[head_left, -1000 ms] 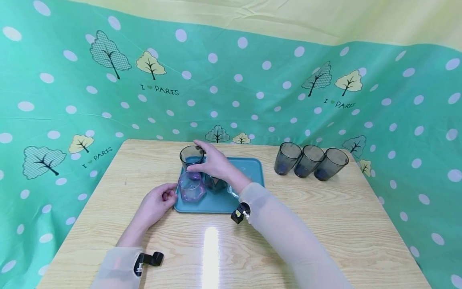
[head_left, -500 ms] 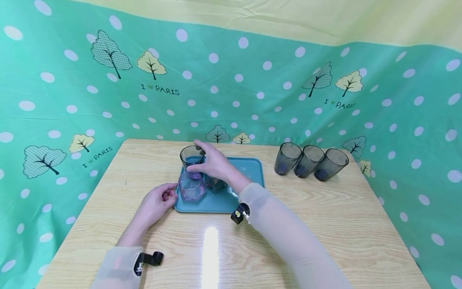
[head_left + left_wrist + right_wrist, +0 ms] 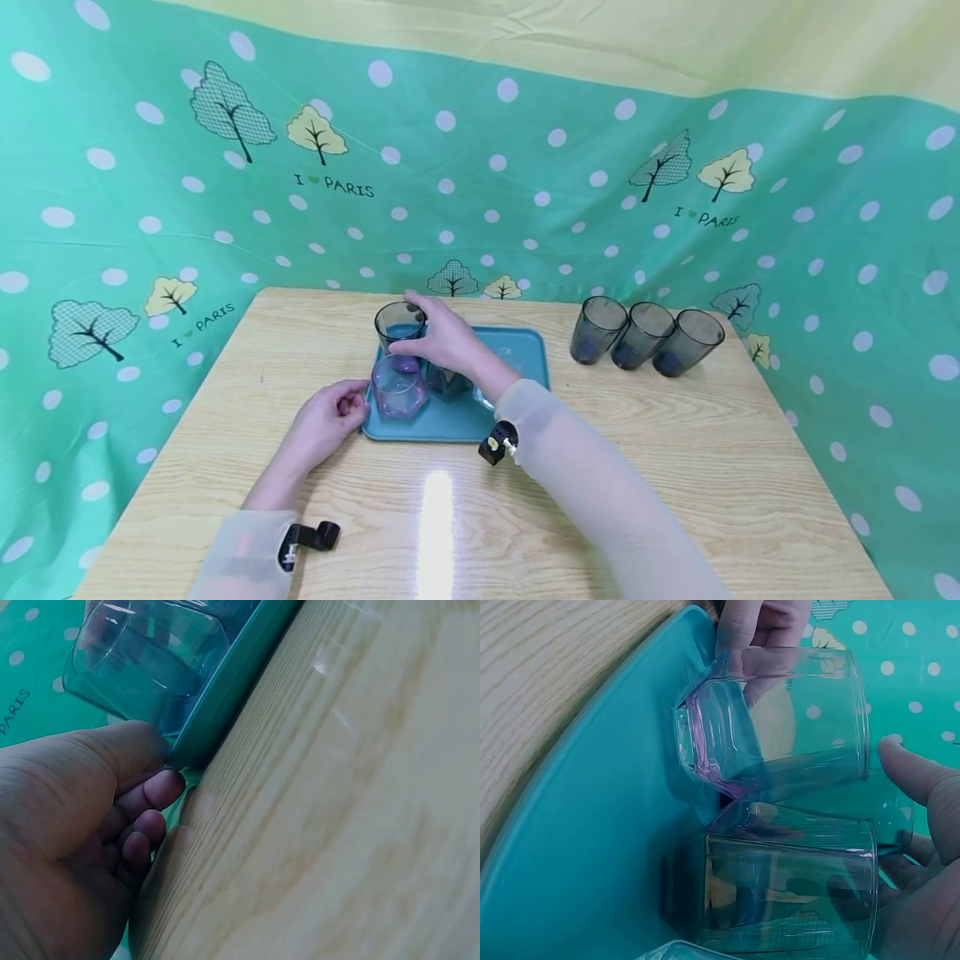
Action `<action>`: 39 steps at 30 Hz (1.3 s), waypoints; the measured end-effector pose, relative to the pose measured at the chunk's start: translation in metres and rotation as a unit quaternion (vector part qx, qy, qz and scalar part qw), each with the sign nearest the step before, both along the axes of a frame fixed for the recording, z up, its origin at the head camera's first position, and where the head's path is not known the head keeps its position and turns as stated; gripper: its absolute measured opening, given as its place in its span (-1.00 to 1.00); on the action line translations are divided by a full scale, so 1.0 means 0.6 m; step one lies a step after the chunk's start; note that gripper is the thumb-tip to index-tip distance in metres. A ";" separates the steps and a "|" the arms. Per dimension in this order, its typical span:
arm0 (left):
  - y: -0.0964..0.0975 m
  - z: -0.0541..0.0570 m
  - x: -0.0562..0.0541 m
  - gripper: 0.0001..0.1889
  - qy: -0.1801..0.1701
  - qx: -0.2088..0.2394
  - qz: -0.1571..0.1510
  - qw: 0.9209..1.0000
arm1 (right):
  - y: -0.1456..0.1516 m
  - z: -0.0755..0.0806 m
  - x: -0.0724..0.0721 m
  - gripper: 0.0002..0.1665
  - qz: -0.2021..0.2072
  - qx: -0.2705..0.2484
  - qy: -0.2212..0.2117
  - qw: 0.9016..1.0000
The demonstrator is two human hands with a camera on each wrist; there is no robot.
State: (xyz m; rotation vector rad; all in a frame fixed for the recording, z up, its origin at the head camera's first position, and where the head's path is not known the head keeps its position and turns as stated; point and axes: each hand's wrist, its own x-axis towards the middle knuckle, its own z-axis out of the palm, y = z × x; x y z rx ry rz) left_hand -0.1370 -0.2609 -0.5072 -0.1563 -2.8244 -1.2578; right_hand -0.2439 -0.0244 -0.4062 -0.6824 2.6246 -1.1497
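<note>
My right hand [image 3: 452,340] reaches across the teal tray [image 3: 427,429] and holds a smoky drinking glass [image 3: 396,327] at its back left corner, thumb on the near side. In front of that stands a purple-tinted glass [image 3: 400,402], upright with an angular base. Beside it is a darker glass [image 3: 448,386], partly under my right hand. A clear glass [image 3: 483,400] is mostly hidden by my wrist. My left hand [image 3: 324,423] pinches the tray's left edge; in the left wrist view the thumb [image 3: 139,742] lies against the tray corner, other fingers curled below.
Three tall smoky glasses [image 3: 630,335] stand upright in a row at the back right of the wooden table [image 3: 675,467]. A green dotted curtain [image 3: 510,192] hangs behind and along both sides.
</note>
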 end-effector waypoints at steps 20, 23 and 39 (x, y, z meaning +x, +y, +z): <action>0.000 0.000 -0.004 -0.58 -0.002 -0.009 0.003 1.000 | 0.000 -0.005 -0.001 0.11 -0.025 -0.017 0.007 1.000; 0.000 -0.001 -0.004 -0.58 -0.002 -0.009 0.003 1.000 | 0.000 -0.007 -0.001 0.10 -0.027 -0.022 0.009 0.999; -0.001 0.001 0.000 -0.58 -0.002 -0.008 0.005 1.000 | 0.005 0.010 0.004 0.05 -0.041 -0.048 0.046 0.997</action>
